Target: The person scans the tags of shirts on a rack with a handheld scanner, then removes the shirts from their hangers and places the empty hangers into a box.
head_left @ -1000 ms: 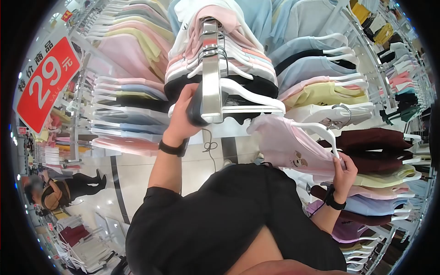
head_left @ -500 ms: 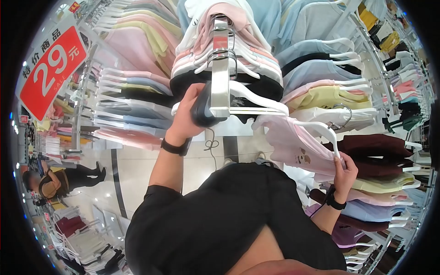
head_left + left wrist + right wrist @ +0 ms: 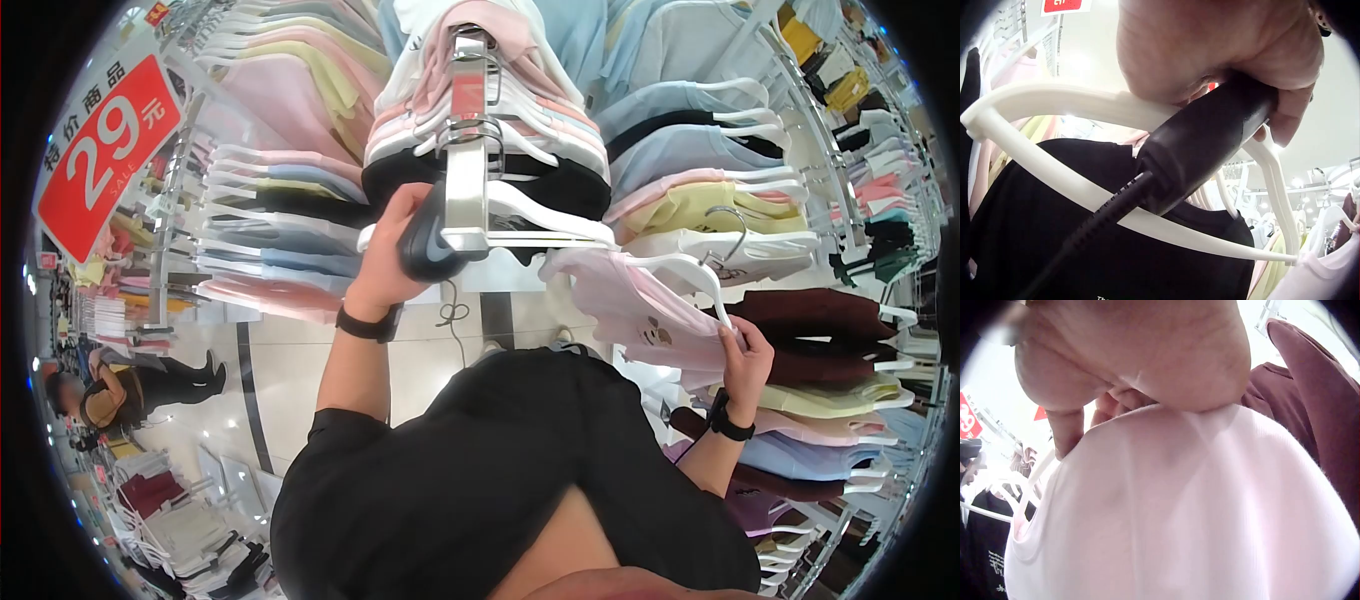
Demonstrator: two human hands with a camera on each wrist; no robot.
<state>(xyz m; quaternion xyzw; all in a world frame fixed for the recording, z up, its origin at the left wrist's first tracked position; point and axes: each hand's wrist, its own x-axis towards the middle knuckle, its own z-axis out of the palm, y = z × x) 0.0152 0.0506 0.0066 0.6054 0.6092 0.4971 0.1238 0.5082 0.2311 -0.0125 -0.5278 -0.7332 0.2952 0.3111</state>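
Observation:
In the head view my left hand (image 3: 385,255) grips a dark rounded appliance (image 3: 432,240) at the front end of a metal rail (image 3: 466,190). The left wrist view shows the appliance's black handle (image 3: 1210,137) with a cord (image 3: 1107,215) running from its end. A bare white hanger (image 3: 1054,165) is right behind the handle, in front of a black T-shirt (image 3: 1072,250). My right hand (image 3: 748,365) pinches the shoulder end of a white hanger (image 3: 690,270) carrying a pale pink top (image 3: 640,320) with a small print. In the right wrist view the pink fabric hides my fingertips partly.
Rows of tops on hangers line the left (image 3: 290,225) and right (image 3: 700,145). Maroon garments (image 3: 820,315) hang just beyond my right hand. A red price sign (image 3: 110,155) stands at left. A cable (image 3: 453,310) hangs over the tiled floor; another person (image 3: 150,390) stands further left.
The hook of the pink top's hanger has swung to point more upward. The scene has shifted slightly in view; both hands keep their holds.

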